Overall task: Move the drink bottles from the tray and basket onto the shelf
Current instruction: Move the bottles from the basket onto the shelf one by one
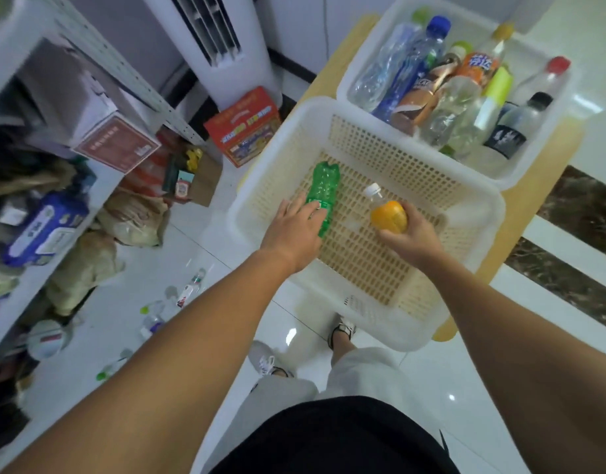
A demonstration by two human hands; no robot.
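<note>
Two bottles lie in the near white perforated plastic basket (380, 145): I see the left hand (293, 230) laying straight fingers across the green plastic bottle (324, 184), the right hand (411, 234) curled round the white-capped orange bottle (387, 213). Assorted bottles (428, 94) fill the far white tray (359, 63).

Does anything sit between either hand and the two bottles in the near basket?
Nothing visible does. The left hand touches the green bottle, and the right hand grips the orange bottle.
</note>
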